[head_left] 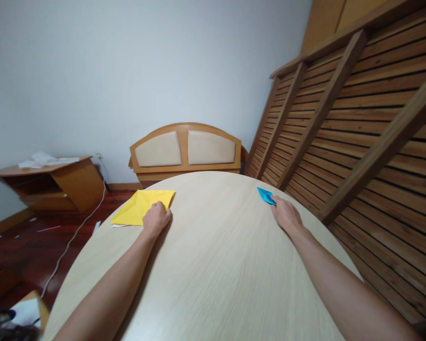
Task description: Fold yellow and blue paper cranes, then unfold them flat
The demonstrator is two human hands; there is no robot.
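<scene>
Yellow paper point(131, 208) lies on the far left of a round, pale wood-grain desk point(213, 270), its near right edge gripped in the curled fingers of a person's left hand point(156, 218). A thin white layer point(119, 226) peeks out from beneath the paper's near edge. Across the desk, on the far right, the right hand point(287, 214) grips the near end of a small piece of blue paper point(264, 194), its pointed tip angled toward the far left. The two hands are well apart, both forearms bare and stretched out over the bare middle of the desk. Beyond the far rim stands a wooden headboard point(184, 151) with two cream panels, set before a plain white wall point(184, 61). A large slatted wooden frame point(344, 128) leans along the right side of the room. At left, a low wooden cabinet point(74, 184) carries a crumpled white heap point(42, 158), while a pale cable point(80, 225) trails down from the wall and across the dark red floor point(102, 208).
</scene>
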